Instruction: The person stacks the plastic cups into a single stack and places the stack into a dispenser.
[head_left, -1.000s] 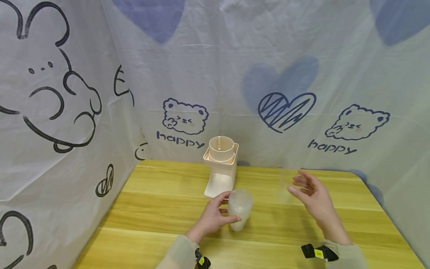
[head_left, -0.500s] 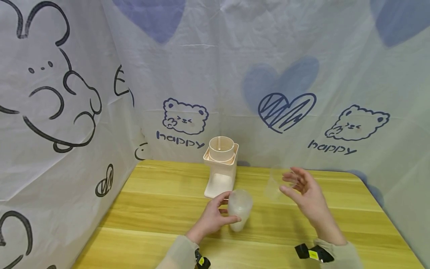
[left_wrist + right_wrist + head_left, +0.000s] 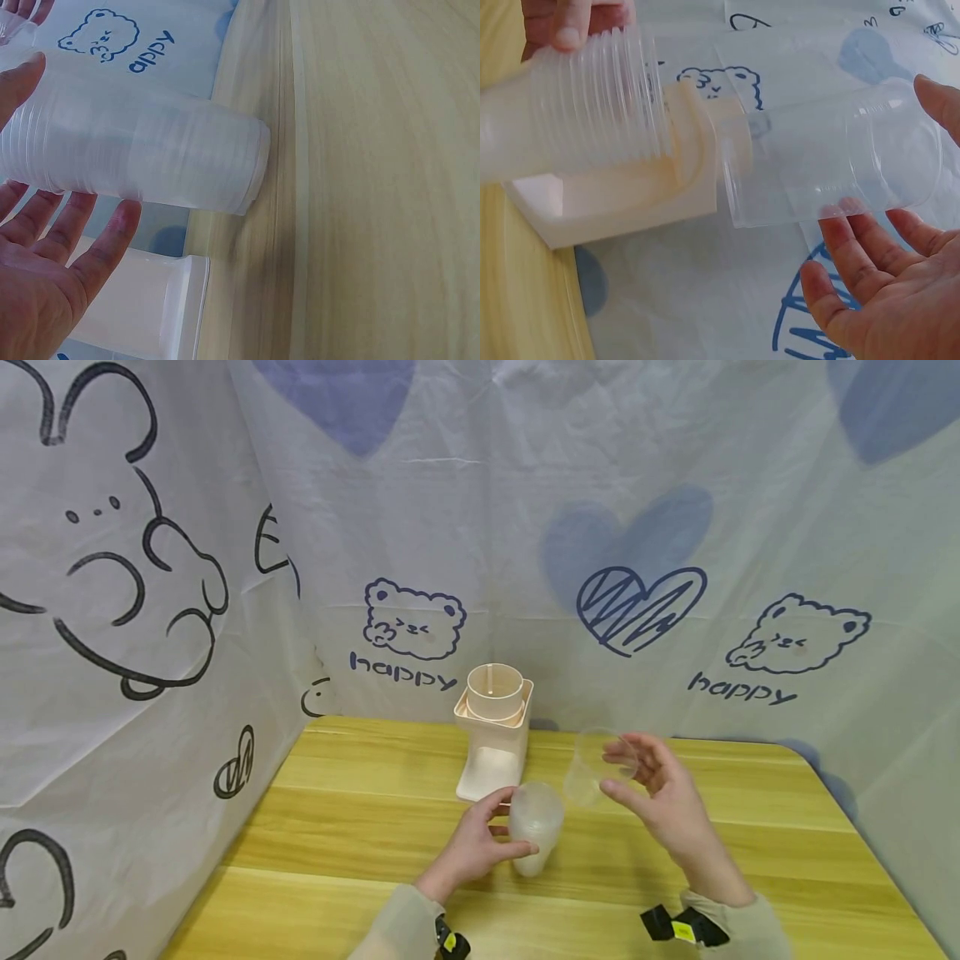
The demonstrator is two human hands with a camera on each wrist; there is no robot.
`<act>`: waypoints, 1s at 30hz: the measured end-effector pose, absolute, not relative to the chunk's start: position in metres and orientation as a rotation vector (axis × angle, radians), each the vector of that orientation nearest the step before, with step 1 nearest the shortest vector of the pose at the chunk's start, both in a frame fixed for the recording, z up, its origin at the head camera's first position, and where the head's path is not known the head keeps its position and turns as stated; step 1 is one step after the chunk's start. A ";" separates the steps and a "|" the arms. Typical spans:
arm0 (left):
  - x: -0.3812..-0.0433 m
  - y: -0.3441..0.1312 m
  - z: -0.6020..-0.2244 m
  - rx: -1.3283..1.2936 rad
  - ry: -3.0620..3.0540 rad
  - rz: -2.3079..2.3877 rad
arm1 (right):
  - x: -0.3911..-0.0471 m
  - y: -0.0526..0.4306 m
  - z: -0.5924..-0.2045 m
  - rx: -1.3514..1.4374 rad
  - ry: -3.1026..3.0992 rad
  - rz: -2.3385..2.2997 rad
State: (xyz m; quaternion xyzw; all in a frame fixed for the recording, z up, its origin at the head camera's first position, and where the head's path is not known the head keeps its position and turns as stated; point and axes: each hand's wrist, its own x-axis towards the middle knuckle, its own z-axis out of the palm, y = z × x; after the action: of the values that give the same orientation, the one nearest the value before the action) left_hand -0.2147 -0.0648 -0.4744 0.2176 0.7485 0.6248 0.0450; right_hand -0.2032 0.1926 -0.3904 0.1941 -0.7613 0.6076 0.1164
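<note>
A stack of nested clear plastic cups (image 3: 536,818) stands over the table in front of me. My left hand (image 3: 480,839) grips it around the side, thumb on one side and fingers on the other; the ribbed, closely spaced rims show in the right wrist view. My right hand (image 3: 660,793) holds one clear plastic cup (image 3: 592,768) between thumb and fingers, to the right of the stack and raised above the tabletop. In the right wrist view this single cup (image 3: 832,161) is see-through, and its near end lies close to the stack's rims.
A cream-coloured stand (image 3: 491,764) with a round open tube (image 3: 495,692) on top stands at the back of the wooden table (image 3: 360,843), just behind the stack. A printed cloth (image 3: 480,527) hangs behind the table and along its left side.
My right hand has moved left with the single cup, bringing it nearer the stack and the stand. The left hand and the stack have stayed in place.
</note>
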 end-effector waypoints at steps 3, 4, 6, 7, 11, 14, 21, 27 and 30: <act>-0.215 -0.065 -0.475 0.673 2.289 1.910 | -0.203 0.188 -0.391 0.581 -2.239 1.783; -0.215 -0.065 -0.475 0.674 2.290 1.910 | -0.204 0.186 -0.391 0.583 -2.240 1.787; -0.215 -0.065 -0.475 0.675 2.290 1.909 | -0.203 0.183 -0.391 0.584 -2.248 1.789; -0.215 -0.065 -0.475 0.674 2.289 1.909 | -0.203 0.182 -0.391 0.586 -2.252 1.788; -0.215 -0.065 -0.474 0.668 2.279 1.905 | -0.203 0.175 -0.392 0.590 -2.271 1.793; -0.215 -0.065 -0.474 0.664 2.277 1.904 | -0.205 0.171 -0.393 0.595 -2.284 1.797; -0.214 -0.065 -0.472 0.663 2.279 1.899 | -0.208 0.164 -0.398 0.611 -2.296 1.820; -0.218 -0.064 -0.479 0.668 2.272 1.910 | -0.211 0.159 -0.404 0.634 -2.329 1.818; -0.223 -0.064 -0.491 0.670 2.280 1.911 | -0.212 0.158 -0.407 0.628 -2.350 1.822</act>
State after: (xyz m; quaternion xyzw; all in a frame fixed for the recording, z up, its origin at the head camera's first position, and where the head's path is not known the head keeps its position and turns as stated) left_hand -0.2234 -0.0636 -0.4910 0.2196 0.7469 0.6260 0.0457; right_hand -0.2117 0.1575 -0.4070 0.2063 -0.7723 0.5987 0.0512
